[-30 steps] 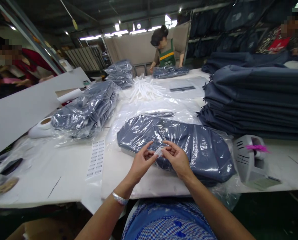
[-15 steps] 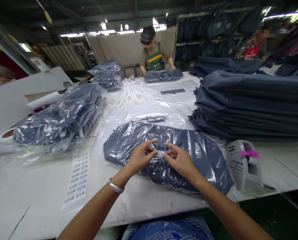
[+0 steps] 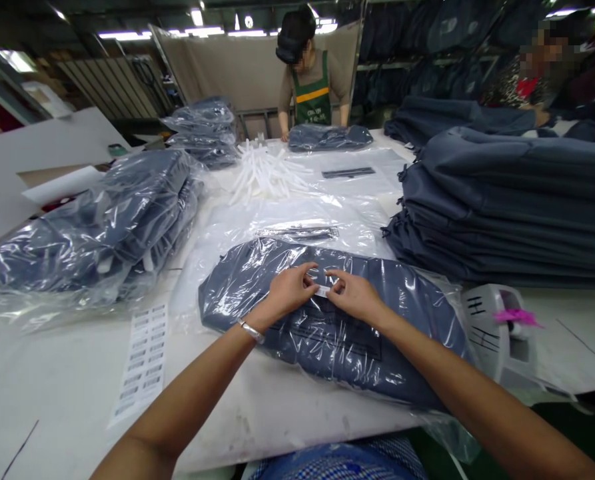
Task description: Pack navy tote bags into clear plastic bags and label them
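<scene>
A folded dark blue garment in a clear plastic bag [image 3: 287,333] lies on the white table in front of me. My left hand [image 3: 288,291] and my right hand [image 3: 356,296] rest on top of the bag, side by side. Between their fingertips is a small white sticker label [image 3: 322,291], held down against the plastic. Both hands have their fingers pinched on the label's ends. A silver bracelet sits on my left wrist.
A sheet of barcode stickers [image 3: 142,363] lies at the left. A stack of bagged garments [image 3: 102,227] is further left, unbagged folded garments [image 3: 517,207] at the right, a tape dispenser [image 3: 497,330] by the edge. White plastic strips [image 3: 264,175] and empty bags lie beyond. Another person [image 3: 310,80] works at the far end.
My hands moved forward and down with the label, from the air above the near edge onto the top of the bagged garment. The camera tilted and moved closer to the table.
</scene>
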`<action>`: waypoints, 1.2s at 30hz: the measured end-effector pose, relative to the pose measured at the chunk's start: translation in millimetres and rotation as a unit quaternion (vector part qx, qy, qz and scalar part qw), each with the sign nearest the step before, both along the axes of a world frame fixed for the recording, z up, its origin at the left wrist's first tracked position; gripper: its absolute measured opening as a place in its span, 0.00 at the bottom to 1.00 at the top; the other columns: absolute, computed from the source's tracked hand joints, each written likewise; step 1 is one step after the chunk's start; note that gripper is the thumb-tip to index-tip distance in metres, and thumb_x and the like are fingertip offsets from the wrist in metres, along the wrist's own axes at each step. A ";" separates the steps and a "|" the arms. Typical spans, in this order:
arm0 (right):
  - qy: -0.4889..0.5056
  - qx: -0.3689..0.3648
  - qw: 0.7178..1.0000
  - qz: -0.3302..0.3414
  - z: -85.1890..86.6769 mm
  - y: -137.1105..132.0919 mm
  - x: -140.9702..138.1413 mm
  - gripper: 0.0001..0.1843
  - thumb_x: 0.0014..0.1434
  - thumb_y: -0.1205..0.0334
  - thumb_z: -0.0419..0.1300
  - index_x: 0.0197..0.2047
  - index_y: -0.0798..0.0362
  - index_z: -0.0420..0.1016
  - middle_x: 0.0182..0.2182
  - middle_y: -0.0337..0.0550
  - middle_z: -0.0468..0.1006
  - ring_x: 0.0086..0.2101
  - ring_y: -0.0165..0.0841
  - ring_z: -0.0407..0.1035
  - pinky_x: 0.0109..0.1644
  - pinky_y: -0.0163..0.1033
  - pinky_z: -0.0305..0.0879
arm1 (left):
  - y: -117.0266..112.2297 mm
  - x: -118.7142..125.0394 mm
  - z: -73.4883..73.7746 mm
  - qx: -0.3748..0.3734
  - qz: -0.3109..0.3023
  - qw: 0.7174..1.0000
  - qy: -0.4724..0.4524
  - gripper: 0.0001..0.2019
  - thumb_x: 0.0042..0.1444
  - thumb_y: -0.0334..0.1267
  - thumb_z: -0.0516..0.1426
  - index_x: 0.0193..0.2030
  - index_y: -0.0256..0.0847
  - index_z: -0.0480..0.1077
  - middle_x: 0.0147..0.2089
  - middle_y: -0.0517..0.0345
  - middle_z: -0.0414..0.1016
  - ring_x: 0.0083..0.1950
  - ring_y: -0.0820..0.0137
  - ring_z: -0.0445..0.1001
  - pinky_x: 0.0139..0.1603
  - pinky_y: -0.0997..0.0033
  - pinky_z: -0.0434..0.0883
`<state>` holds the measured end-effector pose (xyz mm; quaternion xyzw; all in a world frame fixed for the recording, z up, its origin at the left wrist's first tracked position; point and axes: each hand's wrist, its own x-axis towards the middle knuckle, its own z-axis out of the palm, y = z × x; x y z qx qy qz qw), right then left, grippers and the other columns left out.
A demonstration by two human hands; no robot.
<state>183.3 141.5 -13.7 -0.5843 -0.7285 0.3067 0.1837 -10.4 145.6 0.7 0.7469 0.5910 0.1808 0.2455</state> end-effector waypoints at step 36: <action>-0.106 0.008 0.994 0.011 -13.1 2.2 -15.5 0.31 0.56 0.59 0.61 0.64 0.46 0.67 0.37 0.41 0.83 0.39 0.39 0.76 0.39 0.38 0.64 | -11.1 7.8 -21.3 0.048 -0.027 0.988 0.142 0.21 0.59 0.39 0.60 0.59 0.49 0.69 0.47 0.55 0.79 0.46 0.61 0.77 0.43 0.67 0.69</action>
